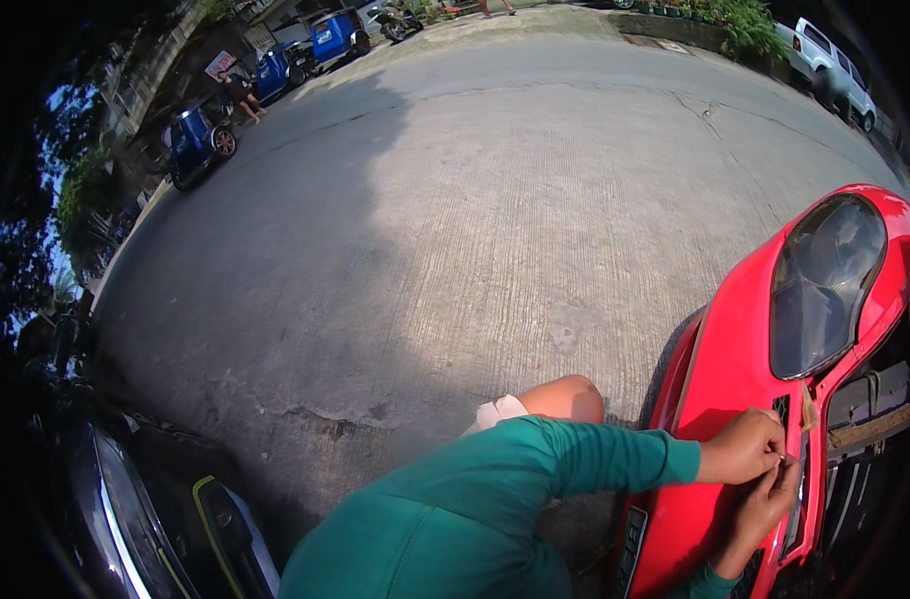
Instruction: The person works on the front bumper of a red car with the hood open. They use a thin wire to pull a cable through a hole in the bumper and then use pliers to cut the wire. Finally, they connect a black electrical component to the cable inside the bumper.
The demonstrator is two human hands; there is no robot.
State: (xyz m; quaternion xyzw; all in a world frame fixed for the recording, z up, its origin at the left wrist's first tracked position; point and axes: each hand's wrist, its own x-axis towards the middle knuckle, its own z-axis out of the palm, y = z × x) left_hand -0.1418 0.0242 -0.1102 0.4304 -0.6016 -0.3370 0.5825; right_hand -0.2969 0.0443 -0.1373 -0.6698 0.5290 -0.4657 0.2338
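Left hand (739,449) and right hand (767,504) meeting at fingertips, both pinched closed on small pale item (781,457), too tiny to identify. Item just above glossy red-painted car front (719,389), right side of view. Dark oval clear-covered headlight (829,285) beyond hands. Narrow tan strip (809,407) near left hand. Grey ribbed concrete road (495,250) left of car.

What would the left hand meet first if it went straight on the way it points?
Probably the right hand, whose fingertips look right up against those of the left hand; exact depth is unclear.
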